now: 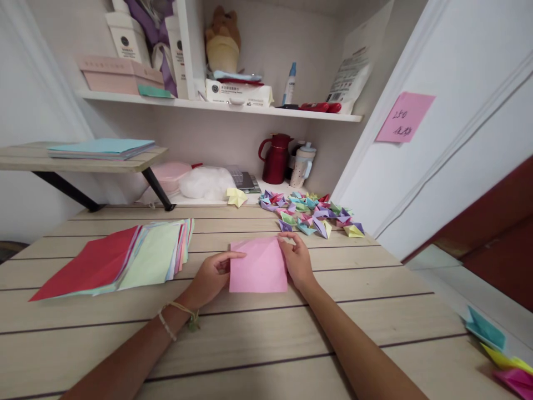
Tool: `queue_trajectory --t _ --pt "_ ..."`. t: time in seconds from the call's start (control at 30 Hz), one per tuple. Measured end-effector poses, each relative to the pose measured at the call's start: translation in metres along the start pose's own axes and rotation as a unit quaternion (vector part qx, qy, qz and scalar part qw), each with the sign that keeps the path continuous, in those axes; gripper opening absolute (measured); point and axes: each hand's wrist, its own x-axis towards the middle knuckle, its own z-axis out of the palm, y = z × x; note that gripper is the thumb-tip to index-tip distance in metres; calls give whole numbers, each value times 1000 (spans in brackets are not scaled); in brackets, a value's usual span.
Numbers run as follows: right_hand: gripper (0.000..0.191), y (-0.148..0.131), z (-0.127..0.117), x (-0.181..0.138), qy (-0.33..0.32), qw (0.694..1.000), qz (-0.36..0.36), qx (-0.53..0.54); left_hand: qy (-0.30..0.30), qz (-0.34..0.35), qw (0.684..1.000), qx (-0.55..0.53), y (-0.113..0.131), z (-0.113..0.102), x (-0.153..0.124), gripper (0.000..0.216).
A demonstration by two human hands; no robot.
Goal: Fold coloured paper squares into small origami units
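A pink square sheet of paper [259, 269] is held up just over the slatted wooden table, directly in front of me. My left hand [212, 276] grips its left edge, index finger on the front and thumb lower down. At the upper right corner, my right hand [296, 258] pinches the sheet with its fingers bent over the edge. Faint crease lines cross the paper. Beyond it lies a pile of small folded paper boats [310, 214] in many colours. A pale yellow folded paper piece [236, 197] sits apart, left of that pile.
Coloured paper sheets [154, 258] lie fanned out at the left. A small raised shelf [25, 155] bears blue sheets [104, 146]. At the back stand a red jug [275, 161] and a cup [302, 166]. More folded paper [487, 329] lies at the lower right.
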Motion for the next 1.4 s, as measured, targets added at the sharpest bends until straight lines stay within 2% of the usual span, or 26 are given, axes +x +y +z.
queue_trajectory --t 0.13,0.23,0.33,0.4,0.47,0.53,0.57,0.73,0.83,0.93,1.0,1.07,1.1,1.17,1.27,1.33,1.4 --pt "26 -5 1 -2 -68 997 -20 20 76 21 995 65 5 -4 2 19" --pt "28 -10 3 -5 -144 989 -33 27 152 45 981 111 9 -6 3 21" --pt "40 -14 5 -7 -195 976 -95 -10 185 44 975 113 9 -7 4 24" --pt "46 -15 5 -8 -212 967 -133 -43 180 30 979 93 9 -6 4 25" --pt "36 -14 5 -8 -204 966 -140 -70 167 14 984 65 7 -5 4 26" --pt "21 -12 4 -7 -168 974 -124 -92 159 1 986 50 5 -5 4 24" --pt "21 -11 4 -6 -147 978 -110 -97 160 -4 986 52 3 -5 4 21" --pt "32 -9 8 -7 -102 992 -65 -17 175 -7 984 33 -2 -6 7 22" --pt "55 -9 13 -10 -79 995 -60 25 187 10 982 -37 -2 -4 8 34" --pt "68 -9 18 -13 -60 995 -60 53 149 18 986 -71 1 -1 6 34" --pt "57 -9 21 -16 -75 994 -61 56 82 9 995 -62 3 2 4 31" --pt "41 -10 23 -19 -135 989 -64 20 28 0 999 -39 5 3 2 34" --pt "37 -10 24 -21 -175 982 -72 -13 19 -3 999 -29 6 3 2 37" --pt "41 -11 25 -25 -249 960 -94 -84 46 -8 999 -17 7 2 3 40" --pt "69 -12 25 -28 -283 942 -122 -135 122 -8 992 -9 6 -2 5 34" --pt "62 -12 25 -27 -265 946 -137 -131 147 -4 989 -3 5 -4 6 27" --pt "44 -11 24 -25 -237 951 -156 -123 148 -8 989 10 4 -4 6 25"
